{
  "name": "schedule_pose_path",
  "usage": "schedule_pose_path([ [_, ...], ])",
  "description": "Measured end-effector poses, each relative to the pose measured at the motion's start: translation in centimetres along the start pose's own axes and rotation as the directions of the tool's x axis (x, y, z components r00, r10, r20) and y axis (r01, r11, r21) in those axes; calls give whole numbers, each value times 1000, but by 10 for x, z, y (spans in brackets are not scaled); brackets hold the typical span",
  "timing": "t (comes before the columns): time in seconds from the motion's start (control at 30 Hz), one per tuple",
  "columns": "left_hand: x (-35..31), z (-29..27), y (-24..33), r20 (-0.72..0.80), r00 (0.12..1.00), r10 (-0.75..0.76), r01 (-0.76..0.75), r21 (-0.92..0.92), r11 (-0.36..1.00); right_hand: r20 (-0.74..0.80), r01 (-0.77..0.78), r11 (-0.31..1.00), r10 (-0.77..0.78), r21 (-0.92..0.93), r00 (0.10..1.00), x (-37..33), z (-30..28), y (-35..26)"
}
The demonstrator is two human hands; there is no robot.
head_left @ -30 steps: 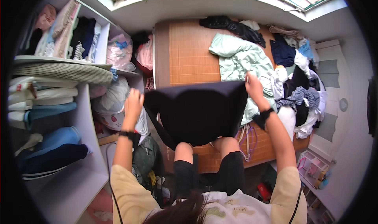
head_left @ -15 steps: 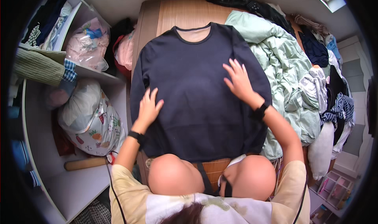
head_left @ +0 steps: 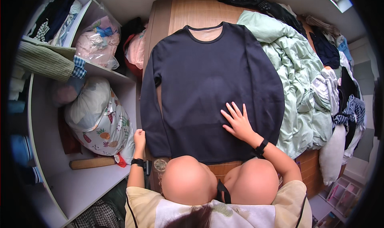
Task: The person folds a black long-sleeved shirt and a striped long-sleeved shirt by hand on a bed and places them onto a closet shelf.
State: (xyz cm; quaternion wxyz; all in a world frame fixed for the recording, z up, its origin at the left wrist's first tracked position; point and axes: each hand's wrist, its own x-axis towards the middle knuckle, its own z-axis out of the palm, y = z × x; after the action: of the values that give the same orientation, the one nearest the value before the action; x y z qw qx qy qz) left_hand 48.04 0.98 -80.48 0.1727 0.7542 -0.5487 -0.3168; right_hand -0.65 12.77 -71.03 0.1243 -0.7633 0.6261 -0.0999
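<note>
A dark navy long-sleeved top point(head_left: 208, 74) lies spread flat, its round neckline at the far end and its hem near my knees. My left hand point(head_left: 139, 139) is closed at the outer edge of the left sleeve point(head_left: 154, 120), its fingertips partly hidden as they pinch the cloth. That sleeve runs straight down beside the body of the top, with a narrow gap between them. My right hand point(head_left: 239, 122) rests flat, fingers spread, on the lower right part of the top. The right sleeve point(head_left: 266, 84) lies along the other side.
A crumpled pale green quilt point(head_left: 286, 72) lies right of the top, with piled clothes point(head_left: 346, 104) beyond it. Left are white shelves point(head_left: 86, 188) holding a stuffed patterned bag point(head_left: 102, 124) and a clear bag of pink cloth point(head_left: 98, 44). Black clothing point(head_left: 260, 6) lies at the back.
My left hand has moved down and left from the top's body to the sleeve edge and closed. The left sleeve now lies straighter, further out. My right hand has slid down toward the hem.
</note>
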Motion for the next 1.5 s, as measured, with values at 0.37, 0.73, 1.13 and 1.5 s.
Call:
schedule_pose_path([
  [0.37, -57, -74, 291, 518, 713, 472, 568, -822, 43, 118, -105, 234, -42, 966, 992, 62, -59, -47],
  [0.73, -68, 62, 239, 321, 694, 645, -701, 98, 706, 502, -230, -532, 450, 815, 739, 29, -32, 32],
  [1.13, -60, 82, 143, 328, 902, 280, -64, -540, 839, -330, -239, 959, 277, 154, 902, 20, 1, 49],
  [1.5, -144, 10, -4, 702, 702, -124, 217, -45, 975, 80, -217, 969, 209, 121, 975, -25, 18, 2],
])
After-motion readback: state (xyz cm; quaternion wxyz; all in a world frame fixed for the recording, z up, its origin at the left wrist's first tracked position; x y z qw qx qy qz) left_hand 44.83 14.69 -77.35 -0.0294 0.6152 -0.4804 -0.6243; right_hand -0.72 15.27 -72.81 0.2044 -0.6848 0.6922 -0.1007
